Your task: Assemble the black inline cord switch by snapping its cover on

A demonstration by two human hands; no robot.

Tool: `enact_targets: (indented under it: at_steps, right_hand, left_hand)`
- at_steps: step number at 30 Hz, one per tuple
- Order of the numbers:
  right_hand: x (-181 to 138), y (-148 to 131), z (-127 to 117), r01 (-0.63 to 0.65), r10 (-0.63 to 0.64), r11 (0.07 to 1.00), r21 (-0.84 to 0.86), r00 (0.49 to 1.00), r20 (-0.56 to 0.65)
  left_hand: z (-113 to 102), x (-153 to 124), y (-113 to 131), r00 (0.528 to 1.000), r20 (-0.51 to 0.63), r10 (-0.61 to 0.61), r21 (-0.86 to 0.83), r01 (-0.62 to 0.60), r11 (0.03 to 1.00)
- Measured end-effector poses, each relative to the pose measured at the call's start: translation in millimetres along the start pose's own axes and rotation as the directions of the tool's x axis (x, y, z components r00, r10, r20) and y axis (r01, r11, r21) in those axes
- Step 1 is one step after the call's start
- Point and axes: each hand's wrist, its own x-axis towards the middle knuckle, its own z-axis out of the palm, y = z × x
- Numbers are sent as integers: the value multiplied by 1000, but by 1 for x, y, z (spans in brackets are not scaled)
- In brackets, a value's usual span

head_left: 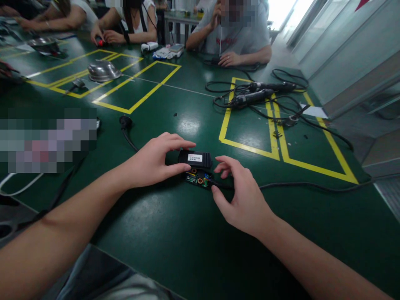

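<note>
A black ribbed plastic cover (204, 159) with a white printed label lies across the middle, just beyond a small circuit board (191, 177) with copper-coloured coils. My left hand (161, 160) has the cover's left end between its thumb, at the near edge, and its fingers, along the far edge. To the right, my right hand (239, 193) is curved with thumb and fingers apart, close to the board's right end. A black cable (290, 184) passes behind that hand to the board. Left of the cover, a short black lead ends in a plug (125, 122).
Two black handheld tools (253, 98) with tangled cords lie at the right, among yellow tape outlines (250, 148). A metal bowl-like part (103, 71) sits farther left. Several people are around the far side; one person's hand (229, 59) rests on the green table (150, 246).
</note>
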Motion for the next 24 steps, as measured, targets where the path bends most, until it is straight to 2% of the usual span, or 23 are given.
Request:
enact_targets:
  at_steps: [4, 7, 11, 24]
  right_hand:
    - [2, -4, -3, 18, -17, 999, -27, 998, 61]
    - [3, -5, -5, 37, -33, 999, -33, 993, 111]
    - [4, -5, -5, 35, -28, 998, -45, 990, 138]
    - [3, -3, -4, 31, -26, 998, -47, 994, 104]
  left_hand:
    - [-1, -2, 6, 986, 134, 98, -28, -95, 995]
    - [1, -2, 6, 976, 181, 120, -13, -120, 993]
    - [3, -2, 4, 974, 185, 134, -19, -133, 991]
    - [8, -5, 4, 969, 195, 154, 4, -158, 987]
